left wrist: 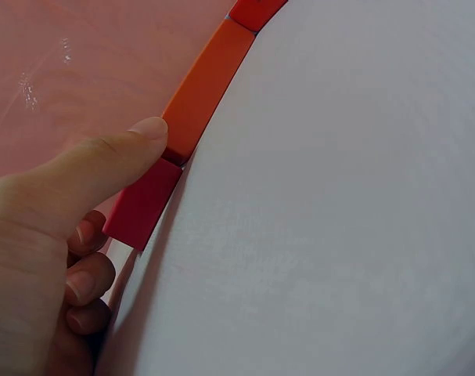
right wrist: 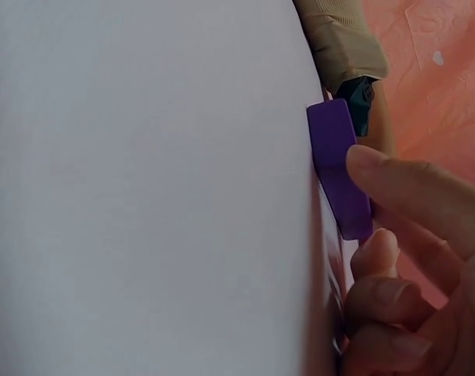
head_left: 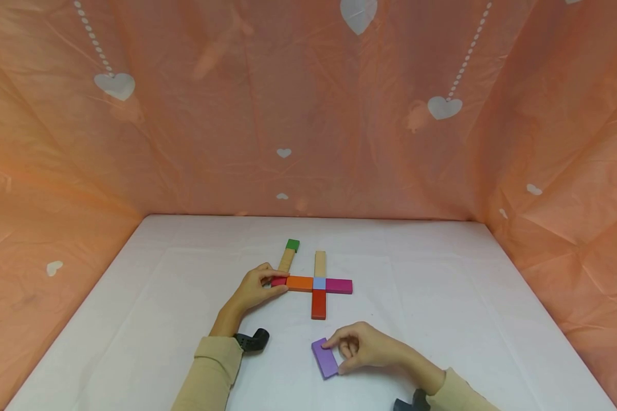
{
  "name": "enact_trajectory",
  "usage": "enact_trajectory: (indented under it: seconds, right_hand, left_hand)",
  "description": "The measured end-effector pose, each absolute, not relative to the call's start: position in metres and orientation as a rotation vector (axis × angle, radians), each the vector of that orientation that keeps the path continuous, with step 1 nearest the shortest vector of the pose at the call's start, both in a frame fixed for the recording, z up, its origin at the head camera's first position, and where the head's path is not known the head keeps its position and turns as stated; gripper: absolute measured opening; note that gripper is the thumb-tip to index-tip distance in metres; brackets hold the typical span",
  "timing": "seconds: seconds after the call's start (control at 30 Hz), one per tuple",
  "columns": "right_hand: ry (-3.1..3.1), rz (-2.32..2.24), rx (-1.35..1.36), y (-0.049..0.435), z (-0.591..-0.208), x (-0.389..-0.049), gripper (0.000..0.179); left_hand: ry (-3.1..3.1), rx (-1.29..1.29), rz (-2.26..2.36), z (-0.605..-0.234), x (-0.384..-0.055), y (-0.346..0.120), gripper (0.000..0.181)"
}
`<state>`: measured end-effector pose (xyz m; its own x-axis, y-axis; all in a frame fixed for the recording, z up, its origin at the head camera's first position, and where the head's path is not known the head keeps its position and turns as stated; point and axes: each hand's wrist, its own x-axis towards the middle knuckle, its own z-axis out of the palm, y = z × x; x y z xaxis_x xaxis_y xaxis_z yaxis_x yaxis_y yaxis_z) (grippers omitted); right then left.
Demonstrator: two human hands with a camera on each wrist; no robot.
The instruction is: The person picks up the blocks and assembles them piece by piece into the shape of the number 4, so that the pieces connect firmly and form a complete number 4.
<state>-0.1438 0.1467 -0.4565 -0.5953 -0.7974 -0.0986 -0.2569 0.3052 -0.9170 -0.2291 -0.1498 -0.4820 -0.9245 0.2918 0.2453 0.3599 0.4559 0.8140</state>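
My left hand (head_left: pixel 253 290) pinches a crimson block (head_left: pixel 279 281), its thumb and forefinger across the sides near the seam with an orange block (head_left: pixel 300 283). In the left wrist view the thumb tip lies along that seam and the other fingers curl beside the crimson block (left wrist: pixel 145 205). Closer to the front, my right hand (head_left: pixel 367 345) holds a purple block (head_left: pixel 324 358) between thumb and forefinger, the block slanting on the white table. The right wrist view has this purple block (right wrist: pixel 337 160) close over the cloth, with the remaining fingers curled.
Beyond the orange block, a light blue square (head_left: pixel 319 283) joins a magenta block (head_left: pixel 339 286), a red block (head_left: pixel 319 304) and a plain wooden block (head_left: pixel 320 264). Another wooden strip (head_left: pixel 286 260) with a green block (head_left: pixel 292 245) runs back from the left hand. Orange curtains (head_left: pixel 308 114) enclose the table.
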Motion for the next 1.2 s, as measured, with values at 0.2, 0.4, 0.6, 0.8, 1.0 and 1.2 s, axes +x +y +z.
enact_trajectory:
  seconds: [0.2, 0.4, 0.6, 0.8, 1.0, 1.2]
  right_hand:
    - [2.053, -1.266, -0.91, 0.1432, -0.4537, -0.1428, 0.04]
    - [2.06, -1.274, -0.894, 0.1417, -0.4534, -0.1422, 0.04]
    - [2.066, -1.283, -0.876, 0.1408, -0.4534, -0.1418, 0.04]
    - [2.074, -1.286, -0.849, 0.1392, -0.4522, -0.1405, 0.04]
    - [2.088, -1.29, -0.845, 0.1384, -0.452, -0.1402, 0.04]
    - [2.104, -1.302, -0.823, 0.1374, -0.4537, -0.1397, 0.038]
  left_hand:
    - [-2.621, -0.586, -1.483, -0.4812, -0.2292, -0.1495, 0.027]
    - [-2.634, -0.573, -1.478, -0.4812, -0.2293, -0.1493, 0.028]
    - [-2.646, -0.567, -1.488, -0.4841, -0.2301, -0.1501, 0.028]
    - [-2.649, -0.565, -1.495, -0.485, -0.2302, -0.1504, 0.028]
    - [-2.653, -0.562, -1.504, -0.4839, -0.23, -0.1502, 0.028]
    - [-2.646, -0.568, -1.501, -0.4839, -0.2302, -0.1502, 0.028]
